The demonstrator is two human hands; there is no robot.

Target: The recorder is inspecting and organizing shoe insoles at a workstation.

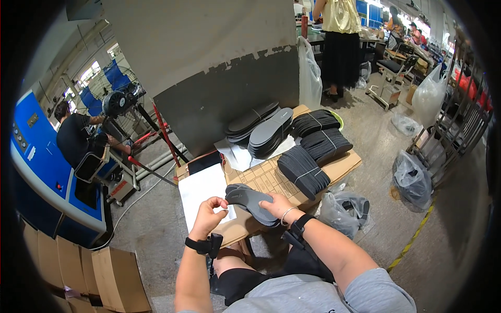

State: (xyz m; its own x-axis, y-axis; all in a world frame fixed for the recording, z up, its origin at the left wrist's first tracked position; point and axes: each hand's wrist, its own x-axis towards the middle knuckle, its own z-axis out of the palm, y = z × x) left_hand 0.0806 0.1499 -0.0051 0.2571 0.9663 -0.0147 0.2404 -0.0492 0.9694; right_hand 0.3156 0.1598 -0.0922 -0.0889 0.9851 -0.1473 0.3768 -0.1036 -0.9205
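From my remote position I logged the scene in descending order of size. A grey partition wall (209, 57) stood behind the work area. A blue machine (47, 177) occupied the left side, with another person (73, 136) seated next to it. A flattened cardboard box (292, 175) served as the work surface, directly ahead of the seated wearer. Bundled stacks of dark insoles (304, 171) lay on its right half, tied with bands, and a looser pile of grey insoles (266, 133) rested at its far edge against the wall. A white sheet (201, 193) lay on the left part of the cardboard. Clear plastic bags (412, 177) sat on the floor to the right.

The single grey insole (250, 202) was held just above the near edge of the cardboard, between both hands. The right hand (276, 206) was closed around its nearer end, fingers wrapped over the edge. The left hand (210, 215) pinched the far end with curled fingertips. Both wrists carried dark straps.
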